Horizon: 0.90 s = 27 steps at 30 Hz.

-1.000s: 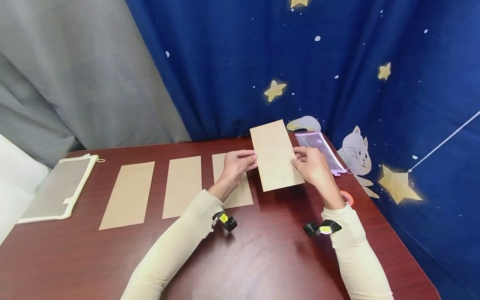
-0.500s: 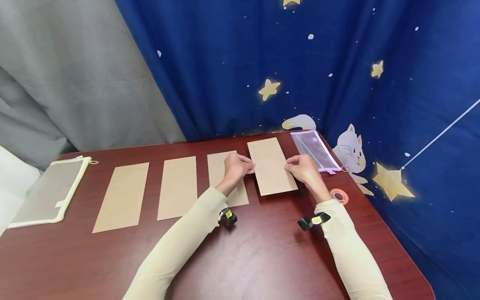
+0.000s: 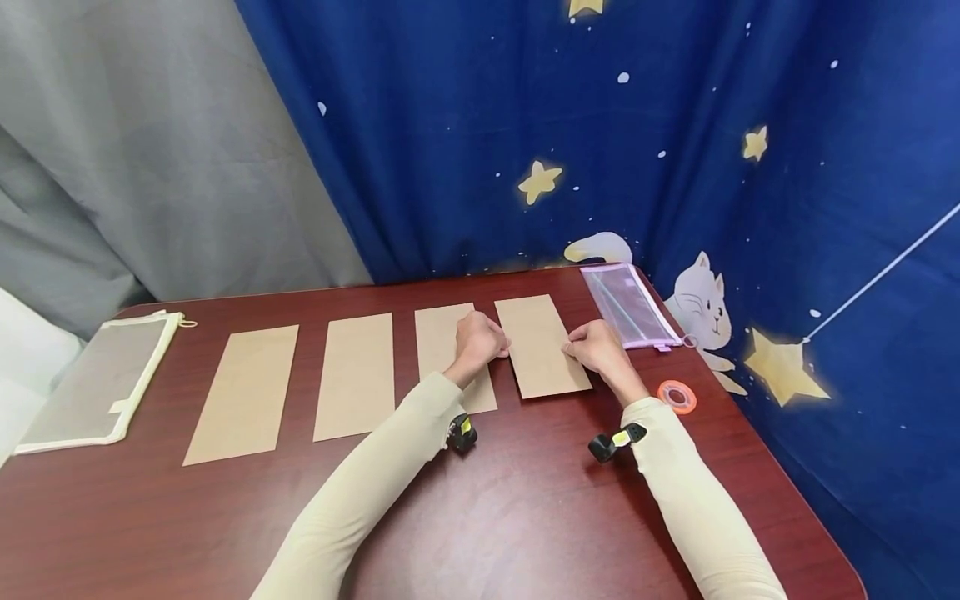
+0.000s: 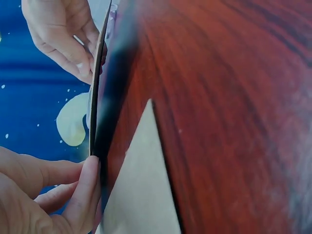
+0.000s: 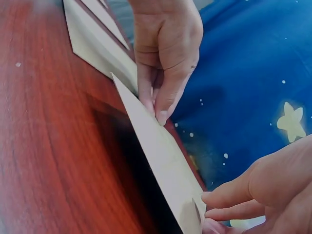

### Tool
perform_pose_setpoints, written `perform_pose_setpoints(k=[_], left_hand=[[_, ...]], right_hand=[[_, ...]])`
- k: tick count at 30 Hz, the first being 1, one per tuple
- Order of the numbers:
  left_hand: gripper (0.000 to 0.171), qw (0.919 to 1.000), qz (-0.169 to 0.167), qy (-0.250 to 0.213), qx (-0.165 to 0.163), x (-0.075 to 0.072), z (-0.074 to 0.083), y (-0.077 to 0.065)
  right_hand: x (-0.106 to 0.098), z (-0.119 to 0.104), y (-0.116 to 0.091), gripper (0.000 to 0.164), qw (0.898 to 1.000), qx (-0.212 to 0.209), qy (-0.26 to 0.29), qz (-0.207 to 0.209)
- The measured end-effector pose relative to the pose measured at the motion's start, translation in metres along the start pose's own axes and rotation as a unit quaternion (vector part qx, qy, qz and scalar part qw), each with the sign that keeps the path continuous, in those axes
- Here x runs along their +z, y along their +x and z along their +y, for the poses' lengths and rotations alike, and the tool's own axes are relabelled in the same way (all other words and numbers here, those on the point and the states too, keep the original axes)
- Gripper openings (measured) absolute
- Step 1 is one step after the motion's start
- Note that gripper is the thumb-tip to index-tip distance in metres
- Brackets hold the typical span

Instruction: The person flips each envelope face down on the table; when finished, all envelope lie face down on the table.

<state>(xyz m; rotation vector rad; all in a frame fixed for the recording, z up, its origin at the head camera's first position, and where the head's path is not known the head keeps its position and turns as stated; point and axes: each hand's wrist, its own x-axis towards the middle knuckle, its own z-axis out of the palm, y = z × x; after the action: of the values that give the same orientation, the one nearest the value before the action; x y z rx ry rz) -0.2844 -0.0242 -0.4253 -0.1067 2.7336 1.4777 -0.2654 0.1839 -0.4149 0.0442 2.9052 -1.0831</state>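
A tan rectangle of stiff kraft paper (image 3: 542, 346) is held by its two long sides, close over the table with a dark shadow under it in both wrist views. My left hand (image 3: 478, 346) pinches its left edge between thumb and fingers. On the opposite edge, my right hand (image 3: 597, 348) pinches it the same way. In the left wrist view the held paper (image 4: 94, 112) shows nearly edge-on. To the left, three like pieces lie flat in a row: a far-left one (image 3: 243, 396), a middle one (image 3: 356, 375), and a near one (image 3: 431, 333) partly hidden by my left hand.
A white-trimmed mesh zip pouch (image 3: 97, 379) lies at the table's left end. Back right is a purple zip pouch (image 3: 626, 304), with an orange tape roll (image 3: 677, 384) nearer the right edge. Grey and blue curtains (image 3: 450, 125) hang behind the dark red table (image 3: 465, 533).
Both hands have lowered the held kraft paper from a raised, tilted position down close to the table. The orange tape roll, partly covered by the right arm before, now shows whole.
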Motion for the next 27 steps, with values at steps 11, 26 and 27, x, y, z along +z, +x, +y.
perform_pose_setpoints(k=[11, 26, 27], left_hand=[[0.018, 0.996, 0.028, 0.073, 0.043, 0.007, 0.003, -0.001], [0.048, 0.9729, 0.039, 0.187, 0.13, 0.003, 0.006, -0.006], [0.048, 0.9743, 0.031, 0.185, 0.125, 0.0, 0.006, -0.007]], right_hand=[[0.011, 0.001, 0.001, 0.031, 0.998, -0.01, -0.053, 0.031], [0.029, -0.004, 0.003, 0.03, 0.99, -0.067, -0.11, 0.059], [0.029, -0.003, 0.002, 0.033, 0.99, -0.066, -0.109, 0.056]])
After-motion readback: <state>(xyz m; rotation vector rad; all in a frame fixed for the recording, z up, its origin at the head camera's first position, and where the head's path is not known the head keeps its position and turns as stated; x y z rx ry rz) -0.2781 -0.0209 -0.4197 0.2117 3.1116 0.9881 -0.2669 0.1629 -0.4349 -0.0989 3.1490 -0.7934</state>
